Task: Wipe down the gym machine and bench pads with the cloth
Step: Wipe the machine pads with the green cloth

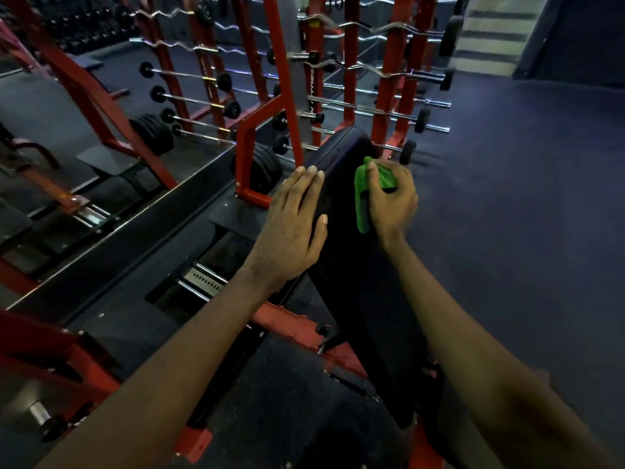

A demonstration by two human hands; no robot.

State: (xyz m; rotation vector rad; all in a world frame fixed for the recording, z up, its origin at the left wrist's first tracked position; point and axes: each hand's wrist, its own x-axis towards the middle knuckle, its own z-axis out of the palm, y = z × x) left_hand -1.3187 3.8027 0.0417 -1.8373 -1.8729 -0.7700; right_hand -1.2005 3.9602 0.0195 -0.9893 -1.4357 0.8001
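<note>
A long black bench pad [341, 154] runs from the bottom of the view up to the middle, on a red frame. My right hand [392, 201] grips a bunched green cloth [362, 198] and presses it against the pad's upper right side. My left hand [291, 225] lies flat on the pad's left edge, fingers spread and holding nothing. The cloth's lower part hangs down along the pad under my right thumb.
Red racks [267, 96] with several curl bars and barbells stand right behind the pad's far end. Weight plates [260, 167] lean by a red upright at left. A platform with metal rails [203, 282] lies to the left. Dark rubber floor [524, 198] spreads to the right.
</note>
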